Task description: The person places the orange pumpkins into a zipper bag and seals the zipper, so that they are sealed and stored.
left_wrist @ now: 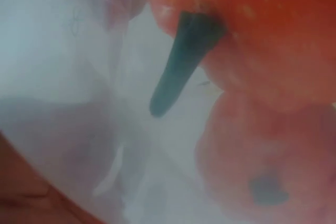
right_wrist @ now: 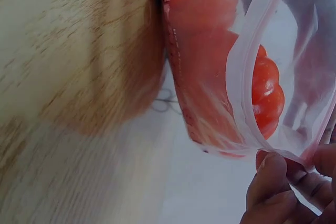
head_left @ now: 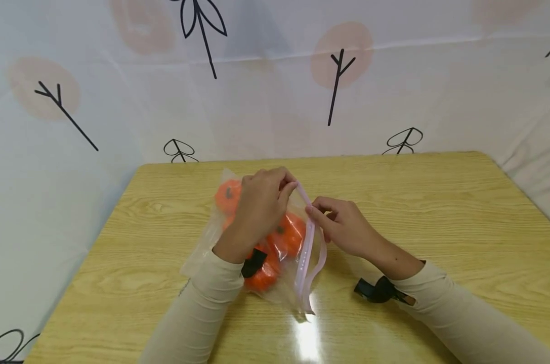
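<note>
A clear zip bag [head_left: 307, 247] with a lilac zip strip lies on its side, several small orange pumpkins [head_left: 290, 235] inside. My left hand [head_left: 265, 202] reaches over the bag and pinches the far end of its zip edge between thumb and fingers. Nearer me along the same edge, my right hand [head_left: 347, 230] pinches the strip. Toward the near end, the two sides of the mouth stand apart. The right wrist view looks into that gap, where a glossy pumpkin [right_wrist: 268, 95] shows. Through hazy plastic, the left wrist view shows a green stem [left_wrist: 184, 61] up close.
The bag lies on a wood-grain table [head_left: 438, 202]. A white cloth [head_left: 275, 111] printed with black twigs and pale pink blots hangs behind the table and at its sides. Black straps [head_left: 377, 290] show at both sleeve cuffs.
</note>
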`<state>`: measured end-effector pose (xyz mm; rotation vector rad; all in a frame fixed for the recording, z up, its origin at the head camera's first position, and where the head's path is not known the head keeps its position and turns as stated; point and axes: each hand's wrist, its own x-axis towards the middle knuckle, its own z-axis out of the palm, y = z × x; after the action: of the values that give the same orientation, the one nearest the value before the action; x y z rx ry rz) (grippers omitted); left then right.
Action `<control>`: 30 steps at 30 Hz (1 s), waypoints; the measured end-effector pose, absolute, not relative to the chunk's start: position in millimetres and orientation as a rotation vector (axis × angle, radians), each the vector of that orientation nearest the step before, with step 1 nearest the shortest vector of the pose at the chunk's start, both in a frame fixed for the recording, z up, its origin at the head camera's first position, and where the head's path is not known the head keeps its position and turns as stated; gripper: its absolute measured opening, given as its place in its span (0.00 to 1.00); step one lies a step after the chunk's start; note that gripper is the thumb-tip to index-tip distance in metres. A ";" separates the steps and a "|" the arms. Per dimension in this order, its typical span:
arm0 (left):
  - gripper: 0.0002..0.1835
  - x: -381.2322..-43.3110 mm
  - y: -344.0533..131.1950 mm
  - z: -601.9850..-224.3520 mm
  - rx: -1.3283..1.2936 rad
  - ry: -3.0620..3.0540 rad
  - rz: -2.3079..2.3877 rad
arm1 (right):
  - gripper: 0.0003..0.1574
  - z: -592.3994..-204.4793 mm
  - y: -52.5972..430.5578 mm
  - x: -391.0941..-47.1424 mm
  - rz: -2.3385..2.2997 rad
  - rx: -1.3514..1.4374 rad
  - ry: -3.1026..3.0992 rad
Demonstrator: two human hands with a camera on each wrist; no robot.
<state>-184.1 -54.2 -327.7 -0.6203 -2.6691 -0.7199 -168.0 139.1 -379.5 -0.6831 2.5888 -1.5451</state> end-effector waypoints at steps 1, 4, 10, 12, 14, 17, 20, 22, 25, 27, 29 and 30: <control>0.08 -184.4 -55.2 -327.8 -0.617 -2.655 -0.728 | 0.14 -378.9 138.8 -167.8 -1.537 -0.688 2.600; 0.07 -186.4 -58.7 -328.4 -0.622 -2.610 -0.745 | 0.14 -377.0 138.0 -166.9 -1.513 -0.701 2.623; 0.06 -190.8 -68.0 -326.9 -0.589 -2.517 -0.807 | 0.13 -373.0 136.1 -164.1 -1.463 -0.709 2.649; 0.06 -191.7 -70.4 -325.2 -0.567 -2.502 -0.823 | 0.13 -372.5 135.7 -163.3 -1.441 -0.714 2.659; 0.06 -192.3 -72.0 -323.5 -0.547 -2.502 -0.836 | 0.13 -372.4 135.5 -162.7 -1.421 -0.718 2.664; 0.07 -192.9 -73.8 -320.9 -0.518 -2.511 -0.851 | 0.13 -372.4 135.7 -161.6 -1.402 -0.725 2.662; 0.08 -193.0 -76.2 -319.6 -0.482 -2.518 -0.873 | 0.14 -372.1 135.6 -161.0 -1.385 -0.732 2.653; 0.08 -193.4 -78.1 -319.6 -0.461 -2.521 -0.880 | 0.14 -372.2 135.6 -160.7 -1.368 -0.737 2.645; 0.09 -194.4 -81.4 -319.7 -0.426 -2.515 -0.887 | 0.13 -372.0 135.7 -160.2 -1.324 -0.762 2.630; 0.09 -195.7 -83.5 -319.6 -0.402 -2.501 -0.885 | 0.13 -371.6 135.7 -159.9 -1.292 -0.780 2.617; 0.09 -197.1 -85.6 -319.1 -0.380 -2.482 -0.889 | 0.13 -371.1 136.3 -159.5 -1.260 -0.805 2.598; 0.09 -197.8 -86.4 -319.0 -0.369 -2.474 -0.891 | 0.14 -370.8 136.6 -159.4 -1.243 -0.811 2.589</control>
<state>-197.8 -86.4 -319.0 -0.3695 -2.4740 -0.8907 -159.4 136.6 -370.8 -0.8106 2.5894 -1.2427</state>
